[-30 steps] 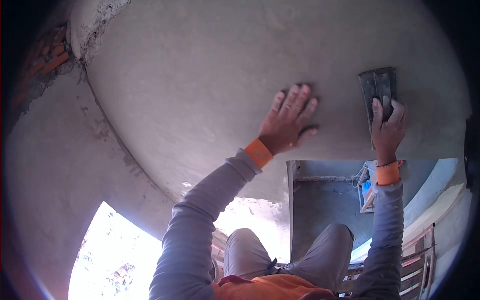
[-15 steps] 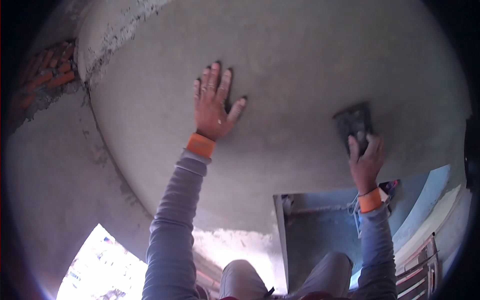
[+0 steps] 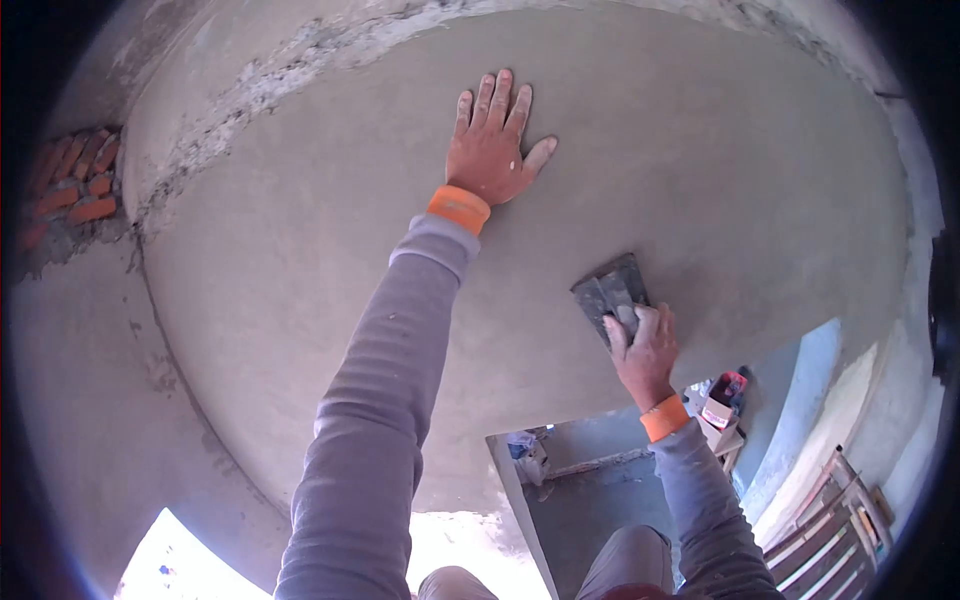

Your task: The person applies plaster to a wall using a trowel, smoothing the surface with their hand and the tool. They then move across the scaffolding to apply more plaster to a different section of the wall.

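My left hand (image 3: pixel 490 150) lies flat with spread fingers against the grey plastered wall (image 3: pixel 400 200), near its rough upper edge. Lower and to the right, my right hand (image 3: pixel 645 350) grips a dark, flat rectangular float (image 3: pixel 610 292), which rests against the same wall. Orange bands circle both wrists below the hands, over grey sleeves.
Exposed red bricks (image 3: pixel 85 180) show at the upper left. Below the wall is an opening with a box (image 3: pixel 718 408) beyond it. A wooden slatted frame (image 3: pixel 830 530) stands at the lower right. Bright light enters at the lower left.
The view has shifted, with more of the wall's upper edge showing. My left hand appears higher and further right; my right hand and the float appear lower and further left.
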### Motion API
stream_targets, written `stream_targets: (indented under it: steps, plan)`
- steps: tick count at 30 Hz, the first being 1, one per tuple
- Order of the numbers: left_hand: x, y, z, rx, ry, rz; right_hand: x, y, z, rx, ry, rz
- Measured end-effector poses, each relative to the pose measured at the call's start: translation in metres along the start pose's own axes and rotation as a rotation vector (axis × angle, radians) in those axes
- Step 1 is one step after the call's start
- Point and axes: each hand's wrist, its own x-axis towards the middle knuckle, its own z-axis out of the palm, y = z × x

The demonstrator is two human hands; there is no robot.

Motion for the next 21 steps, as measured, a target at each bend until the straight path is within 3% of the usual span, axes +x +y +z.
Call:
stream_targets:
  steps: [3, 7, 17, 19, 21]
  plan:
    - [-0.005, -0.002, -0.006, -0.044, -0.04, 0.047, -0.001, 0.001, -0.001, 0.029, -0.051, 0.038]
    - [-0.021, -0.037, -0.022, -0.019, -0.069, 0.013, 0.023, 0.01, -0.003, 0.022, 0.043, 0.009]
    - [-0.118, -0.145, -0.089, 0.074, -0.13, -0.185, 0.232, 0.072, 0.011, -0.258, 0.212, 0.131]
    - [-0.15, -0.155, -0.101, 0.101, -0.143, -0.206, 0.271, 0.054, 0.033, -0.27, 0.25, 0.03]
    - [-0.174, -0.157, -0.106, 0.114, -0.142, -0.232, 0.304, 0.014, 0.067, -0.371, 0.168, -0.333]
